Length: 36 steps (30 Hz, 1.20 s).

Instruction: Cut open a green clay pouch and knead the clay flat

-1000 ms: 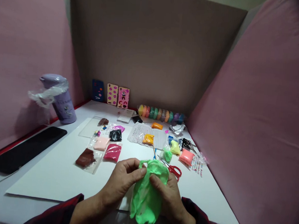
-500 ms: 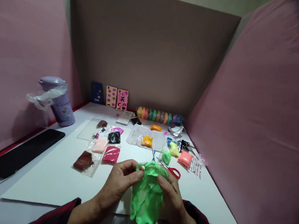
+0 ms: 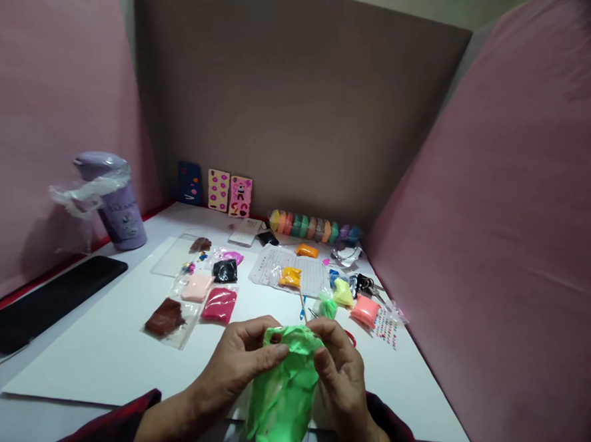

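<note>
Between my two hands, near the front edge of the white board (image 3: 91, 368), is a phone case covered with bright green clay (image 3: 285, 397). The clay layer is uneven, with ragged edges and thinner pale patches. My left hand (image 3: 244, 358) grips the upper left side, its thumb pressed on the clay beside a small hole. On the upper right edge, my right hand (image 3: 341, 370) holds the case with thumb in front and fingers behind. Red-handled scissors (image 3: 351, 338) lie behind my right hand, mostly hidden by it.
Clay packets lie across the board, among them brown (image 3: 166, 317), crimson (image 3: 219, 305), black (image 3: 225, 271) and coral (image 3: 365, 311). A purple bottle (image 3: 119, 203) and a black phone-like slab (image 3: 45, 302) are at left. Decorated phone cases (image 3: 218, 190) lean on the back wall.
The green-covered case has shifted slightly left and down, with its lower end tilted left. My right hand has moved its grip up at the top right edge, covering more of the scissors.
</note>
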Each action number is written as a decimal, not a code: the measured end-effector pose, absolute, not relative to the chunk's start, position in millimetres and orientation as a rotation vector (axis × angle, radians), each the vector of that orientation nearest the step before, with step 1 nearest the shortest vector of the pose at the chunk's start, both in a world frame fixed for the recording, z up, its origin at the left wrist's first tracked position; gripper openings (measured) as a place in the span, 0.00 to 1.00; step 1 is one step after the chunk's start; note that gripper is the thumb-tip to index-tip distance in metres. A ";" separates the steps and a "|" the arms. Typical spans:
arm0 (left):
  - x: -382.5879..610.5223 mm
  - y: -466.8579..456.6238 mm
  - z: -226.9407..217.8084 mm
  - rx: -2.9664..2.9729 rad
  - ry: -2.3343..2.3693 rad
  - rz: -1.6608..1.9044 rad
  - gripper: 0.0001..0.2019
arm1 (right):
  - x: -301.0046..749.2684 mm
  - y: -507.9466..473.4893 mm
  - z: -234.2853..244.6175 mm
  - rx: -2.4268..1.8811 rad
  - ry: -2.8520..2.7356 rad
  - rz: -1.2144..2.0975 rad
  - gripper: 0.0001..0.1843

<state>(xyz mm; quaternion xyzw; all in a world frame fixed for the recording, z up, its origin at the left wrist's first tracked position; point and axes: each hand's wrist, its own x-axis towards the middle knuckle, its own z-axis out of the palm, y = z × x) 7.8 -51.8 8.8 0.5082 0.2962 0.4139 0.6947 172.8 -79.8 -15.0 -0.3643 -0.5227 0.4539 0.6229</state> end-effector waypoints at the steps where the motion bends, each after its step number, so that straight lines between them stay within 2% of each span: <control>1: 7.8 -51.5 9.0 1.146 0.657 0.920 0.10 | 174.0 -79.4 -14.1 -0.857 -1.219 1.000 0.15; 7: 9.3 -51.0 11.8 1.184 0.652 0.890 0.10 | 179.9 -78.8 -4.4 -0.933 -1.465 0.937 0.10; 13: 10.6 -51.6 7.2 1.102 0.629 0.802 0.12 | 183.7 -76.7 -8.1 -0.870 -1.452 0.841 0.05; 16: 11.1 -51.9 6.7 1.031 0.616 0.784 0.12 | 187.1 -74.3 -10.2 -0.827 -1.532 0.756 0.07; 22: 11.3 -53.0 9.7 1.024 0.579 0.754 0.11 | 190.1 -74.3 -0.5 -0.815 -1.730 0.550 0.18; 26: 11.1 -53.7 11.0 1.072 0.559 0.732 0.12 | 188.8 -74.1 8.2 -0.813 -1.815 0.487 0.16; 33: 9.9 -54.2 12.5 1.080 0.562 0.719 0.13 | 192.0 -77.2 7.2 -0.787 -1.843 0.370 0.21; 36: 10.3 -54.8 12.0 1.104 0.588 0.726 0.13 | 190.3 -79.6 7.5 -0.798 -1.804 0.404 0.17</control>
